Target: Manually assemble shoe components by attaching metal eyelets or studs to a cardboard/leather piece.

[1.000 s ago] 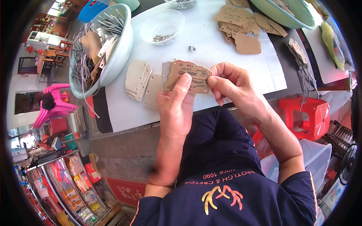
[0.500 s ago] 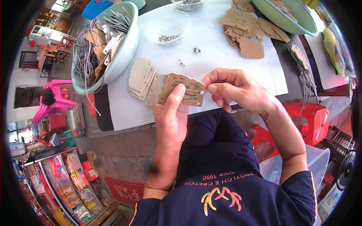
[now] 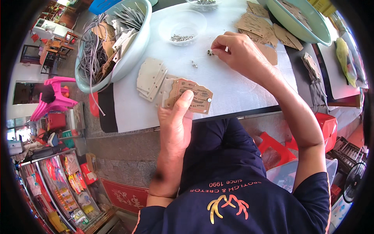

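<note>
My left hand [image 3: 175,121] grips a brown printed cardboard tag [image 3: 194,91] with a scalloped edge, thumb on top. Two round silvery fasteners show along the tag's right side. Beside it on the white sheet, a fanned stack of pale tags [image 3: 151,80] lies to the left, close to the held one. Farther out, my right hand [image 3: 235,50] is closed in a pinch at a few small metal pieces [image 3: 210,52] on the sheet; what its fingertips hold is hidden. A few more metal fasteners [image 3: 194,64] lie between the hands.
A clear bowl [image 3: 182,25] of small metal parts stands ahead. At left is a pale green basin [image 3: 145,33] with grey cords and tags. Brown tags [image 3: 253,27] are heaped far right near another green basin [image 3: 325,39]. Corded tags [image 3: 311,66] lie at the right.
My right hand has left the tag's right edge and moved away from me to the small metal pieces. The left hand keeps hold of the tag; the view has shifted slightly.
</note>
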The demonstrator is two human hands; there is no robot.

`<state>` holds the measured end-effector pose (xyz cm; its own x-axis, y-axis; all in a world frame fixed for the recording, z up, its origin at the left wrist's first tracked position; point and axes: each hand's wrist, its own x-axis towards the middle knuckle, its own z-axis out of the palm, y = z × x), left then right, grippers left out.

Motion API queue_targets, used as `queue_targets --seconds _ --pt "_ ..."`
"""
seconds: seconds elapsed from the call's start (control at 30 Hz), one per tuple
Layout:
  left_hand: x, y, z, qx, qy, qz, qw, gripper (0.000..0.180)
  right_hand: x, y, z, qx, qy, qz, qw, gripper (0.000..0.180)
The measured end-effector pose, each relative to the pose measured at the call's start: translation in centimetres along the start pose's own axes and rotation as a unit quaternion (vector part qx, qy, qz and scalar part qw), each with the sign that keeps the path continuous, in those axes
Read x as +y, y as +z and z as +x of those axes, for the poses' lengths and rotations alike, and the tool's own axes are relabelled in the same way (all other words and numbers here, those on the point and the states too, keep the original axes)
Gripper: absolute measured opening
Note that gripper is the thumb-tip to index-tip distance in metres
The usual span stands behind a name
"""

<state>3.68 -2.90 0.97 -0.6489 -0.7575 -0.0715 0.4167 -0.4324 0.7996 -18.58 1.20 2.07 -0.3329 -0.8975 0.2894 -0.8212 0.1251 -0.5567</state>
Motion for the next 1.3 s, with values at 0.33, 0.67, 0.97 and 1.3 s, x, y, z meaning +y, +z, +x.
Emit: queue_targets --seconds 0.33,0.67,0.97,1.3 --pt "0.0 0.4 0.3 0.010 -0.004 0.003 1.000 0.029 -1.0 0.1 0.0 0.005 -0.058 -0.151 0.987 0.014" --pt "0.0 0.7 0.2 0.013 -0.009 0.005 1.000 0.028 0.6 -0.5 0.3 -0.030 -0.070 -0.086 0.993 0.015" --pt "0.1 1.1 0.2 0.010 -0.017 0.015 1.000 0.027 0.9 -0.5 1.5 -0.064 -0.084 -0.103 0.989 0.017" --pt "-0.3 1.4 0.8 0.012 -0.009 0.016 1.000 0.020 -1.2 -2.8 -0.4 -0.159 0.150 0.291 0.931 0.021"
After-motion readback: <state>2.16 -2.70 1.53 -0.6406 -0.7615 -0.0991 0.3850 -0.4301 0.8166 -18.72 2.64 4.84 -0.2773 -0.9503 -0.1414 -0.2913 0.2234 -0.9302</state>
